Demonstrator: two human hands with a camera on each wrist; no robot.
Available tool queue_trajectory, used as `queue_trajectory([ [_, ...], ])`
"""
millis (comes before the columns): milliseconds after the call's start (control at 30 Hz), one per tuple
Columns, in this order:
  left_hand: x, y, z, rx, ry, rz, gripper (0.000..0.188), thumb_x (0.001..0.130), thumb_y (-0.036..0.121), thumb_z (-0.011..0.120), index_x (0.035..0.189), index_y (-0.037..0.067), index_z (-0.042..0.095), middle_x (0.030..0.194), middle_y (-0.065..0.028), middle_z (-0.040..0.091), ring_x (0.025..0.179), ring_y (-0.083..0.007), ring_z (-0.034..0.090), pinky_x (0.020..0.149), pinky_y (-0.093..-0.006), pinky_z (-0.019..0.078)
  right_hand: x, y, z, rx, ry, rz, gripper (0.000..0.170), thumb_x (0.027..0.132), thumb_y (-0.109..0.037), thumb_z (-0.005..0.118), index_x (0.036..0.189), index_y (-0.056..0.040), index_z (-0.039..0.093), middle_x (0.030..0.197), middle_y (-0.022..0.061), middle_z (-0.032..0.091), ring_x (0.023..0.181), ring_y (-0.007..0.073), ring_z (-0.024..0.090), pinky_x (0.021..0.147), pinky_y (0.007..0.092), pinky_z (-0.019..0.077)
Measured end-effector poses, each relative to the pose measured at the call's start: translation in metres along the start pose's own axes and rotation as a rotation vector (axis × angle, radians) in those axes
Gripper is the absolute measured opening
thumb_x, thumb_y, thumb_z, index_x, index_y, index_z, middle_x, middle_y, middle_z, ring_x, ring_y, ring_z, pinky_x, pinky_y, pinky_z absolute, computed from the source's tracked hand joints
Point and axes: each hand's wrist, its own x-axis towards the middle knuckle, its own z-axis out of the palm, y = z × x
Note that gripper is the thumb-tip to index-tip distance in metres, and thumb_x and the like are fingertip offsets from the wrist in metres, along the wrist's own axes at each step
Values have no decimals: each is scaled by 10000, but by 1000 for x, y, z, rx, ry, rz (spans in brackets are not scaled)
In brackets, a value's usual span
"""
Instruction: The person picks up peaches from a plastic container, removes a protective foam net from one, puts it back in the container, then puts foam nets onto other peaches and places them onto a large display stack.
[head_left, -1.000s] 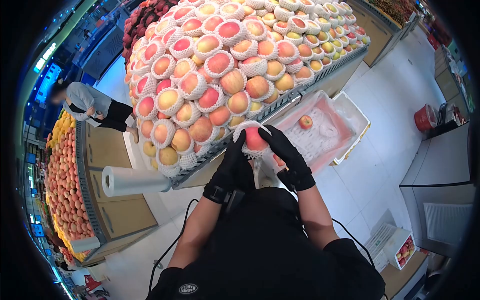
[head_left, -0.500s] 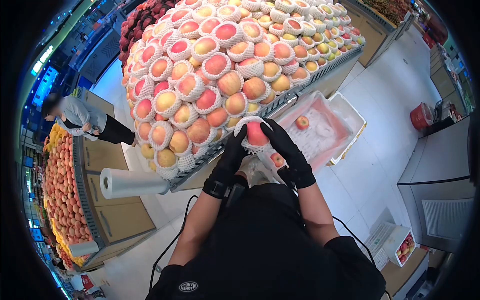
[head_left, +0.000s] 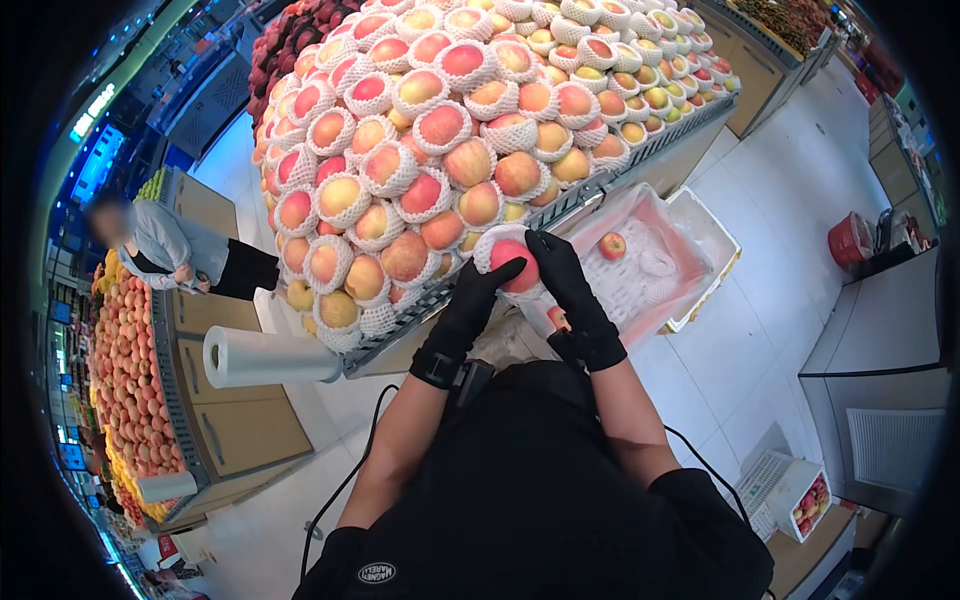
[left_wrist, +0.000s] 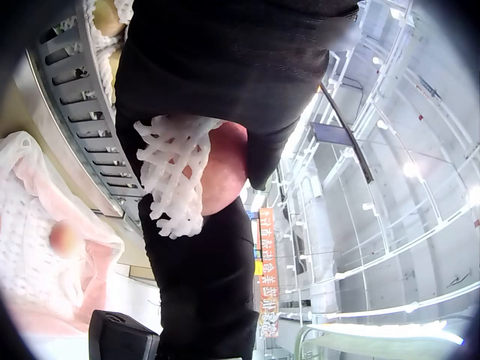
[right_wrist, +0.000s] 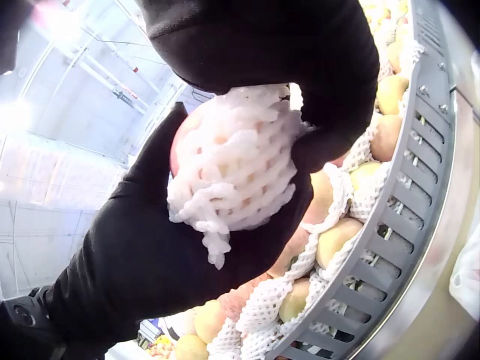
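Note:
A red apple [head_left: 512, 262] in a white foam net [right_wrist: 238, 169] is held between both black-gloved hands, just in front of the fruit display's edge. My left hand [head_left: 474, 308] grips its left side, the thumb lying across the bare red face. From the right, my right hand [head_left: 566, 280] holds the apple with fingers curled over its far side. In the left wrist view the net's loose end [left_wrist: 176, 195] hangs beside the exposed skin. The right wrist view shows the net wrapped around the apple's base, between both gloves.
A heap of netted apples [head_left: 420, 130] rises behind a grey slatted rail [head_left: 405, 325]. Below right, a lined crate [head_left: 690, 270] holds a loose apple [head_left: 612, 245] and foam nets. A plastic bag roll [head_left: 265, 358] juts out left. A person [head_left: 180, 245] stands at the far left.
My left thumb has moved from the apple's left edge onto its red face. Both hands still hold the apple in nearly the same place. The person at left has shifted and turned.

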Motion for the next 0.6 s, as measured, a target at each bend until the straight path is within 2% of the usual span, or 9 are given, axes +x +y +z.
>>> queue_trajectory([
  [67, 1, -5, -4, -75, -23, -15, 523, 850, 216, 694, 1274, -4, 481, 1220, -80, 550, 1087, -174, 551, 948, -326, 444, 5, 5, -5, -14, 54, 92, 369, 943, -320, 548, 1025, 27, 645, 901, 117, 678, 893, 188, 622, 807, 316, 473],
  [167, 5, -8, -5, -328, -42, -93, 515, 862, 199, 677, 1287, 2, 463, 1209, -85, 550, 1086, -190, 557, 934, -328, 463, -7, -38, -15, 81, 30, 220, 379, 933, -320, 568, 1041, 37, 635, 927, 86, 677, 903, 164, 614, 804, 306, 470],
  [200, 6, -8, -5, -436, -45, -130, 512, 866, 192, 671, 1292, 5, 456, 1205, -87, 550, 1086, -196, 559, 930, -329, 469, -5, -29, -16, 149, 21, 120, 378, 928, -314, 578, 1082, 28, 628, 990, 71, 665, 950, 149, 595, 848, 297, 459],
  [300, 9, -6, -6, -328, -58, -103, 494, 890, 184, 639, 1308, 14, 436, 1205, -85, 545, 1105, -210, 553, 944, -337, 471, -5, -25, -17, 278, -121, -105, 406, 918, -300, 594, 1190, 1, 577, 1109, 81, 626, 1055, 155, 558, 931, 297, 430],
  [400, 8, -4, -2, -374, -37, -66, 436, 926, 173, 589, 1304, 19, 437, 1226, -81, 533, 1111, -209, 546, 950, -332, 470, -15, -38, -9, 193, -240, -117, 490, 890, -264, 630, 1297, -31, 490, 1227, 91, 566, 1148, 174, 513, 999, 311, 393],
  [500, 5, 0, -3, -206, -30, 69, 399, 952, 147, 541, 1315, 23, 429, 1243, -88, 523, 1131, -200, 529, 957, -321, 457, -15, -44, 0, 189, -312, -144, 599, 845, -236, 678, 1349, -35, 424, 1275, 94, 533, 1183, 189, 496, 1016, 323, 383],
  [533, 7, -3, -8, -171, -16, 95, 389, 961, 137, 522, 1321, 25, 425, 1248, -91, 520, 1140, -195, 520, 959, -316, 451, -15, -42, 1, 70, -267, -130, 630, 817, -222, 706, 1348, -36, 423, 1272, 92, 533, 1183, 190, 498, 1017, 330, 383],
  [600, 2, 0, -12, -140, 3, 109, 373, 982, 151, 484, 1330, 32, 421, 1256, -92, 516, 1153, -187, 508, 962, -309, 442, -14, -44, 4, 125, -287, -122, 627, 810, -226, 714, 1338, -33, 435, 1256, 92, 541, 1172, 189, 504, 1010, 331, 389],
])
